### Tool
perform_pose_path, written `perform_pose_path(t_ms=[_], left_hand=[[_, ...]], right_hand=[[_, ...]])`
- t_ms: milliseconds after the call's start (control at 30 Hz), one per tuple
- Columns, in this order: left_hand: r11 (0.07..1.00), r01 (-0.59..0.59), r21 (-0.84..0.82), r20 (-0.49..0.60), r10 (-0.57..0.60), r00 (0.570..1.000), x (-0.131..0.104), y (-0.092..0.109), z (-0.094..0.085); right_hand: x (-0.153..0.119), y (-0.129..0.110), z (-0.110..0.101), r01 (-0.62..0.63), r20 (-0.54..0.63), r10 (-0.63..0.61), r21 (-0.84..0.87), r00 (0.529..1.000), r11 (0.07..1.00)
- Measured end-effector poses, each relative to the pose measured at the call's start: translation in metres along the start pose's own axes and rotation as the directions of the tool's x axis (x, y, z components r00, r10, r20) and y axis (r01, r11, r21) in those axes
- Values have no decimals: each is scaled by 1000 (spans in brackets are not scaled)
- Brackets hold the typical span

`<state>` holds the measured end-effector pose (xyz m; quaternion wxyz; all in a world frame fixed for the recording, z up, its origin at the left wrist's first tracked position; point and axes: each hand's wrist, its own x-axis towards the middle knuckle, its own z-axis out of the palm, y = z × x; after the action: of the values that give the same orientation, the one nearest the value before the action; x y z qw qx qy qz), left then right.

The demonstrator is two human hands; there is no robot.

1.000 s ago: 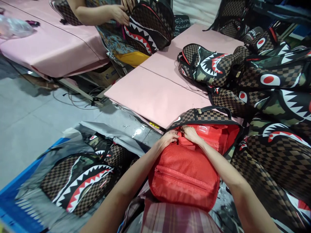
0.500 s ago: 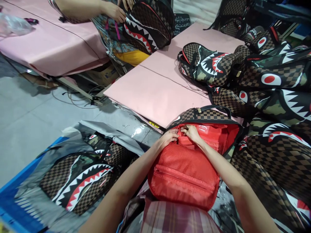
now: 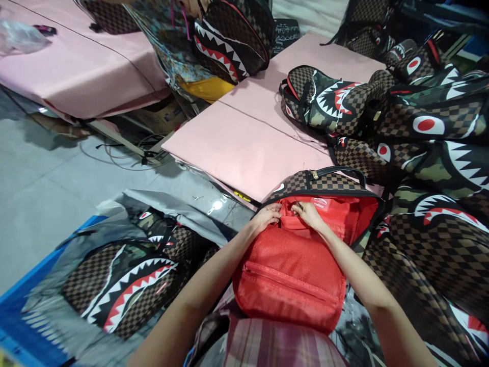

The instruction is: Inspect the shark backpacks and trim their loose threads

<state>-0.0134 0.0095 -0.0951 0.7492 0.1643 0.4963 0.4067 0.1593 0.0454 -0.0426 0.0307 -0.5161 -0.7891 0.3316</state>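
Observation:
An unzipped checkered backpack (image 3: 338,182) lies in front of me at the table's near corner, its front flap (image 3: 294,270) folded down toward my lap and its red lining exposed. My left hand (image 3: 268,215) is at the left side of the opening, its fingers closed on the red lining (image 3: 283,210). Just to the right, inside the opening, my right hand (image 3: 306,213) is closed in a pinch. A small dark bit shows at its fingertips, too small to name. The carry handle (image 3: 340,171) stands up at the far edge of the bag.
Shark-mouth backpacks (image 3: 451,214) are piled along the right. A blue crate (image 3: 15,316), lined with grey plastic, holds more bags at lower left. Across the pink table (image 3: 244,142), a co-worker in patterned clothing (image 3: 160,46) is beside another backpack (image 3: 233,46).
My right hand has shifted slightly right, away from my left, which stays at the lining. The co-worker's forearm has moved up, mostly out of view.

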Motion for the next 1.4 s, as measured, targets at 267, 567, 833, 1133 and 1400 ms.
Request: perform_pose_path(t_ms=[267,567,833,1133,1400], left_hand=[[1000,0,11,8,0,1000,-4,4,3],[1000,-3,29,27,2,1000,-2,2,2],[999,-5,39,-2,5,1000,-2,1,2],[998,-16,57,15,15,1000,-7,3,5],[996,-17,87,38,14,999,-14,5,4]], right_hand=[[21,-13,13,-140,-80,134,-80,988,987],[19,-13,13,-145,-88,137,-90,987,985],[18,-10,12,-127,-111,124,-25,986,992],[19,-10,19,-113,-161,108,-20,981,993],[14,-3,17,-6,-155,7,11,988,1000]])
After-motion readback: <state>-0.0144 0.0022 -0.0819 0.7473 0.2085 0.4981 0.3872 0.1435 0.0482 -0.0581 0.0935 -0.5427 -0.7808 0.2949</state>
